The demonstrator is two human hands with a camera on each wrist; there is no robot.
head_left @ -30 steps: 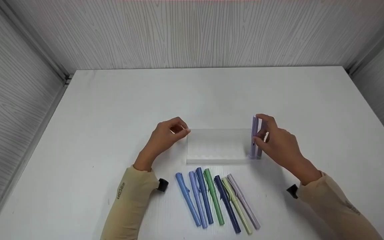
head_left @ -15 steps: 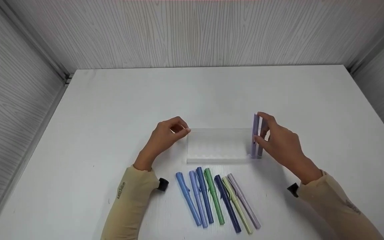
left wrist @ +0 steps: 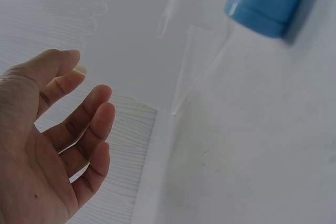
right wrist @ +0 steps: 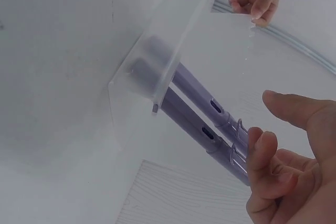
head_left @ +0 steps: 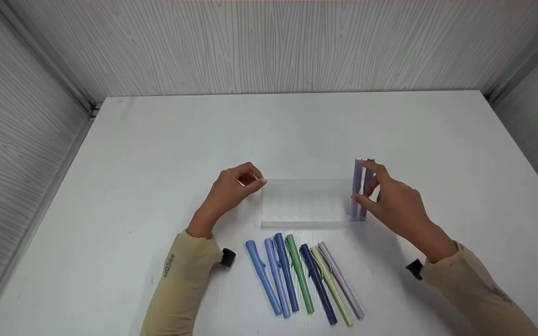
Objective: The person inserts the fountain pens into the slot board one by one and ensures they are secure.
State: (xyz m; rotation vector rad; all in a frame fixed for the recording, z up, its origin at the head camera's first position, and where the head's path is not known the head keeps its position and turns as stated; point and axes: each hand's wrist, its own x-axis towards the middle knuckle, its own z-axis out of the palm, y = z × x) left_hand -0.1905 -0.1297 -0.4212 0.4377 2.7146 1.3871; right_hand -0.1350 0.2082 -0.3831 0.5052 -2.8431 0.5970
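A clear pen stand (head_left: 306, 200) with a scalloped edge stands at mid-table. My left hand (head_left: 231, 189) pinches its upper left corner between thumb and forefinger; the other fingers are loosely bent in the left wrist view. At the stand's right end, two purple pens stand upright side by side, one the left purple pen (head_left: 357, 175), the other the right purple pen (right wrist: 186, 121). My right hand (head_left: 395, 200) is beside them, its fingertips right at their upper ends. In the right wrist view the thumb (right wrist: 294, 109) is spread away from the pens.
In front of the stand several pens lie in a fanned row, among them a light blue pen (head_left: 263, 277), a green pen (head_left: 300, 275), a navy pen (head_left: 318, 284) and a pale lilac pen (head_left: 341, 280). White wood-grain panels (head_left: 269, 46) enclose the table.
My right thumb has loosened from the left purple pen, and the right hand has shifted slightly rightward. Both purple pens stay upright. The left hand keeps its place on the stand's corner.
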